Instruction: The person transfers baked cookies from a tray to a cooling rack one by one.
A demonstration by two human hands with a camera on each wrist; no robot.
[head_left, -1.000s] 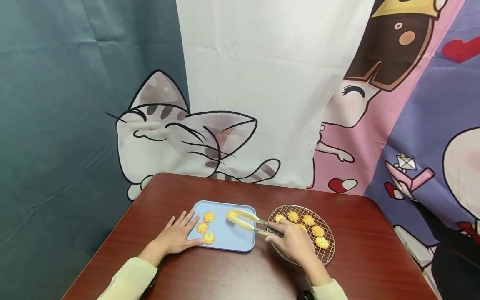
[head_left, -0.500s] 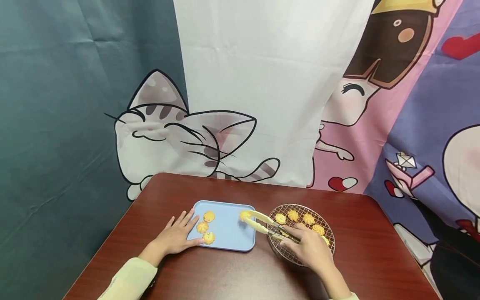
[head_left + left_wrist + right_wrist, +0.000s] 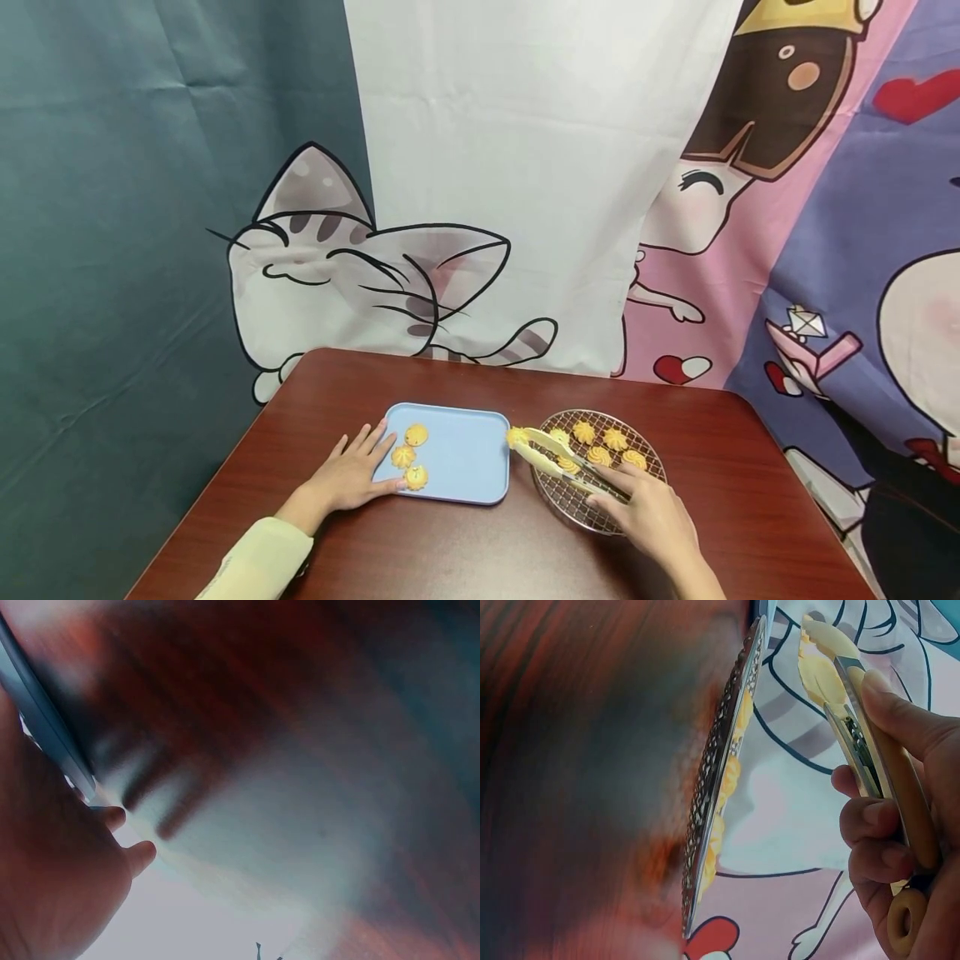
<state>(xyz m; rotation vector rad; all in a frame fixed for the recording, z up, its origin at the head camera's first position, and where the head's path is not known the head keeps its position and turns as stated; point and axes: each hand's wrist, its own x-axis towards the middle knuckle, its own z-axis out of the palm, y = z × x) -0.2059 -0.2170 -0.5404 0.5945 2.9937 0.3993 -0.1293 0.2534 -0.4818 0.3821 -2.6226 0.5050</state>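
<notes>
My right hand [image 3: 652,508] grips a pair of tongs [image 3: 573,467] with pale yellow tips and metal arms. Pinched between the tips is a yellow cookie [image 3: 517,437], held between the blue tray and the round rack. In the right wrist view, fingers and thumb wrap the tongs' handles [image 3: 904,795]. My left hand [image 3: 342,479] lies with fingers spread at the left edge of the blue tray [image 3: 465,458]. Three cookies [image 3: 403,456] sit in a column on the tray's left side, close to those fingers.
A round wire rack [image 3: 585,517] with several piped cookies [image 3: 615,439] stands right of the tray, partly under the tongs and right hand. Both sit on a reddish-brown wooden table [image 3: 420,550]. A cartoon-printed cloth [image 3: 555,167] hangs behind the table.
My right hand has moved right with the tongs, carrying the cookie from above the tray past its right edge toward the rack. My left hand has stayed in place.
</notes>
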